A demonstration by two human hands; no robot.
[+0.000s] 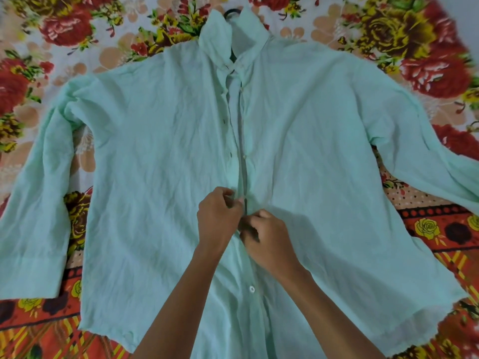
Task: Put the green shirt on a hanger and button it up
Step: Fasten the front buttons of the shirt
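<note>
Pinching the placket of 1 green shirt [160, 156], 2 hands: left [217, 218], right [267, 242].

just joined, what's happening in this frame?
A person is buttoning a green shirt laid flat, front up, on a floral bedsheet. A dark hanger hook shows above the collar, so the shirt seems to be on its hanger. Both hands pinch the front placket at mid-height: the left hand holds one edge, the right hand the other. One white button lower down looks fastened; the placket above gapes open.
</note>
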